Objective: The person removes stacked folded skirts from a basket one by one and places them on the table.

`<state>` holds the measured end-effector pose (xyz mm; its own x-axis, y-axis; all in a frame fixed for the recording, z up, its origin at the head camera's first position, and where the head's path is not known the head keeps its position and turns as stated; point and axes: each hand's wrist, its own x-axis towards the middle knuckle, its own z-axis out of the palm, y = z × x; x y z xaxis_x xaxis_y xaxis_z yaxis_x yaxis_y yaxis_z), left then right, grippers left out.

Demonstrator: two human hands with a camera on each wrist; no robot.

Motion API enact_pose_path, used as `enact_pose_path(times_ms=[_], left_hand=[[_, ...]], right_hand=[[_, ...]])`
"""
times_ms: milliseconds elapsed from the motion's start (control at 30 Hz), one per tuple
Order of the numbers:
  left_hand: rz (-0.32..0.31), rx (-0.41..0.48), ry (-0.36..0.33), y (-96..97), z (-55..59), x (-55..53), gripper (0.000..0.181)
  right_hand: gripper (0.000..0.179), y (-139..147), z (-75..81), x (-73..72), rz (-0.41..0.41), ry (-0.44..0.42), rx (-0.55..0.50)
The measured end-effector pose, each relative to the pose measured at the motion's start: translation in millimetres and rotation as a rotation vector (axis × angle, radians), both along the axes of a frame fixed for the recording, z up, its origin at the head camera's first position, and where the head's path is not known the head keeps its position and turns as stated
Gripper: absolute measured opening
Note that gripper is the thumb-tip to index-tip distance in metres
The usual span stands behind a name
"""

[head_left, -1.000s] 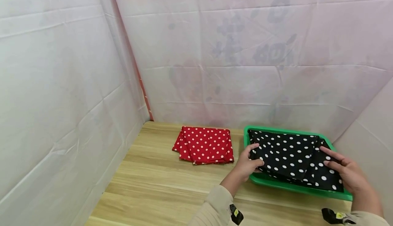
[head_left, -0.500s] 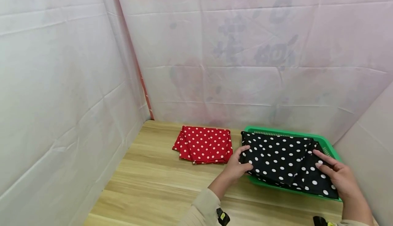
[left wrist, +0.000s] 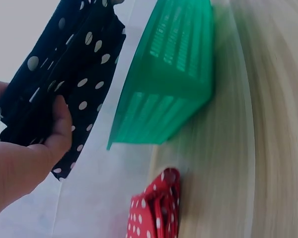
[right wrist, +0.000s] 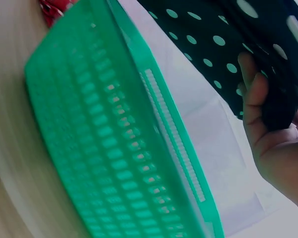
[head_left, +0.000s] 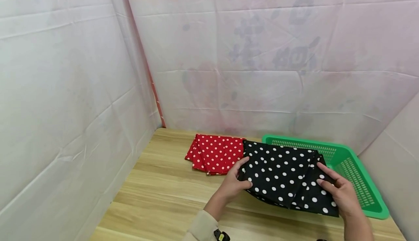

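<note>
A folded black cloth with white polka dots (head_left: pixel 278 172) hangs between both hands, raised above the table. My left hand (head_left: pixel 230 182) grips its left edge, thumb on top and fingers curled beneath, as the left wrist view shows. The right hand (head_left: pixel 342 192) pinches the opposite end; in the right wrist view its fingers bend under the cloth (right wrist: pixel 208 39). Behind and to the right stands a green plastic basket (head_left: pixel 363 177), partly covered by the cloth in the head view. To the left lies a folded red polka-dot cloth (head_left: pixel 216 153), its right side overlapped by the black one.
The wood-grain table (head_left: pixel 157 197) extends to the left and front of the cloths. A pale sheet (head_left: pixel 262 70) hangs along the back, with another pale sheet (head_left: pixel 72 106) at the left side and one at the right.
Both hands have lifted the black polka-dot cloth out of the green basket and moved it left, uncovering the basket's interior. The red cloth stays in place.
</note>
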<state>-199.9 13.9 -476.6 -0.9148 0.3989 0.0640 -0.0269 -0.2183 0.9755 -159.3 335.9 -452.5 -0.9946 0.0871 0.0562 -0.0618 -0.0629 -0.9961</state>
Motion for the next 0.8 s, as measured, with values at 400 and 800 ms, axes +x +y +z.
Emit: enact_pose_path(times_ms=[400,800], left_hand=[[0.091,0.086,-0.081,-46.0,-8.1,7.2,0.065],[0.131,0.113,-0.112,-98.0,-17.0,15.8,0.057]], right_hand=[[0.045,-42.5,-5.4,1.8,0.137,0.08,-0.111],[0.068,-82.1,-15.9,-3.2,0.302,0.127,-0.093]])
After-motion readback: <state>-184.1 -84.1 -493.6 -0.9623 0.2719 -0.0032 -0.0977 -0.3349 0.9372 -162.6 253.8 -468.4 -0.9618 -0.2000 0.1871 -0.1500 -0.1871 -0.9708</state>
